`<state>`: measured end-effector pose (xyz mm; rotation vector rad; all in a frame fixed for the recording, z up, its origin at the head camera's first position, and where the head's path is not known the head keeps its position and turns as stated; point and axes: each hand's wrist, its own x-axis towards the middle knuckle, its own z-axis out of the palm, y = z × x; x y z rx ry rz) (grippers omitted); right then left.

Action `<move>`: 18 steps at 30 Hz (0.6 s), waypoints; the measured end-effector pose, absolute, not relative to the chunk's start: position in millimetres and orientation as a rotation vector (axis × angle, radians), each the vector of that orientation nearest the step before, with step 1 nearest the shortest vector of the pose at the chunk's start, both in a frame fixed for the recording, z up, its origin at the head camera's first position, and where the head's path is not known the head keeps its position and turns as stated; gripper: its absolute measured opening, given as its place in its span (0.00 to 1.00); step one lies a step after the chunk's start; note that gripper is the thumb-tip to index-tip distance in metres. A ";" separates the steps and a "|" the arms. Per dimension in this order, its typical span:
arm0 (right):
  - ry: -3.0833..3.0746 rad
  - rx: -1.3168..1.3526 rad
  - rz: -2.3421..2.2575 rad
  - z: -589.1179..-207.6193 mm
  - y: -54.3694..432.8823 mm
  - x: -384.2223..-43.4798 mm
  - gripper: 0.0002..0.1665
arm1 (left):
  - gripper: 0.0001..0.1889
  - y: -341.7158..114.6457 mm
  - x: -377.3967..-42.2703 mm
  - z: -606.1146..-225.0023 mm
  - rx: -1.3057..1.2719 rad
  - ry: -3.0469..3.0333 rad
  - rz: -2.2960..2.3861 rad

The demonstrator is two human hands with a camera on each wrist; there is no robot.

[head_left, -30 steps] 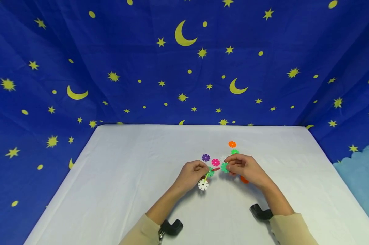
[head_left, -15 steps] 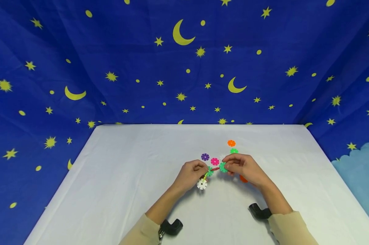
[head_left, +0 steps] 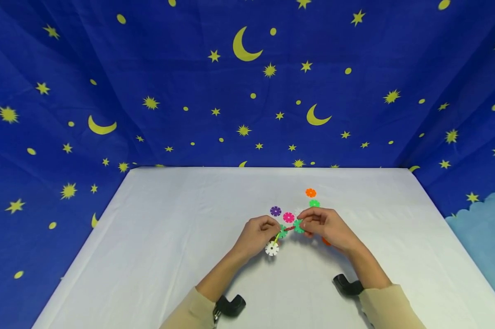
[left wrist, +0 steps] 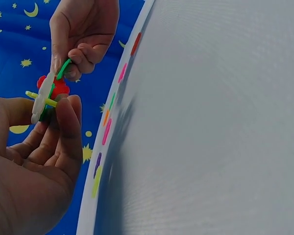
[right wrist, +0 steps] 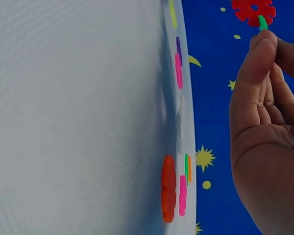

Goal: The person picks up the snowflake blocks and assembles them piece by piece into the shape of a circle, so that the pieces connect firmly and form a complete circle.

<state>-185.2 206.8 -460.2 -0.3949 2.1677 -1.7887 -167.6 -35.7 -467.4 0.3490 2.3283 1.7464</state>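
My left hand (head_left: pixel 255 235) pinches a small chain of slotted plastic discs. In it are a white disc (head_left: pixel 268 251), a yellow disc (head_left: pixel 276 238) seen edge-on, a green disc (head_left: pixel 284 232) and a red disc (right wrist: pixel 242 11). My right hand (head_left: pixel 327 226) pinches another green disc (head_left: pixel 298 226) between thumb and fingers. That disc's edge meets the red disc's rim in the right wrist view; how deep it sits in the slot I cannot tell. Both hands are above the white table, and my left fingers partly cover the chain.
Loose discs lie on the white table (head_left: pixel 189 219) behind the hands: purple (head_left: pixel 273 211), pink (head_left: pixel 286 218), green (head_left: pixel 314 203) and orange (head_left: pixel 308 193). An orange-red disc (right wrist: pixel 168 188) lies below my right hand, partly covered in the head view. A blue star-patterned cloth (head_left: pixel 198 91) hangs behind.
My right hand has moved slightly left, bringing its green disc from a gap away up against the red disc. My left hand has stayed nearly still with the chain.
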 end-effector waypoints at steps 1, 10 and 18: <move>2.164 -0.395 -1.798 -460.1 205.9 -184.9 0.17 | 0.08 -35.6 -167.4 -467.1 0.349 2.335 1.741; 2.167 -0.409 -1.901 -459.8 195.1 -181.0 0.13 | 0.08 -34.3 -168.7 -467.5 0.299 2.251 1.872; 2.145 -0.439 -1.935 -458.1 191.0 -178.1 0.10 | 0.08 -32.8 -166.5 -469.3 0.245 2.168 2.017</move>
